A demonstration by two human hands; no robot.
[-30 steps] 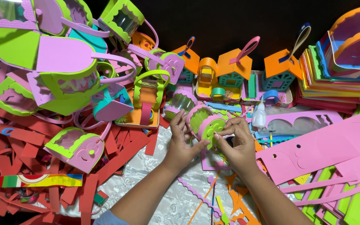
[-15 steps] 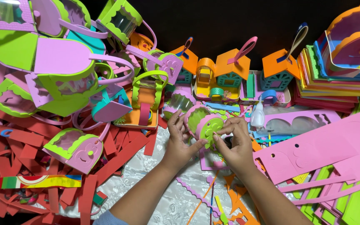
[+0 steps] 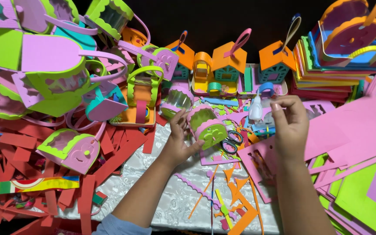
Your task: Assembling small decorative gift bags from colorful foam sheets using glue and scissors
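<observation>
Foam basket (image 3: 206,126), pink with green front, sits gripped in my left hand (image 3: 180,141) above the white cloth (image 3: 170,200). My right hand (image 3: 289,124) pinches something tiny beside the glue bottle (image 3: 255,109), well apart.

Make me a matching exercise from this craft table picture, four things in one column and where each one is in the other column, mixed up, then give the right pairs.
Things:
1. pink and green foam basket
2. scissors
3. glue bottle
4. rainbow strip

Places:
A. lying on the red scraps at the lower left
B. held in the left hand
C. upright just left of the right hand
D. flat on the table just right of the held basket

Pairs: 1-B, 2-D, 3-C, 4-A
</observation>
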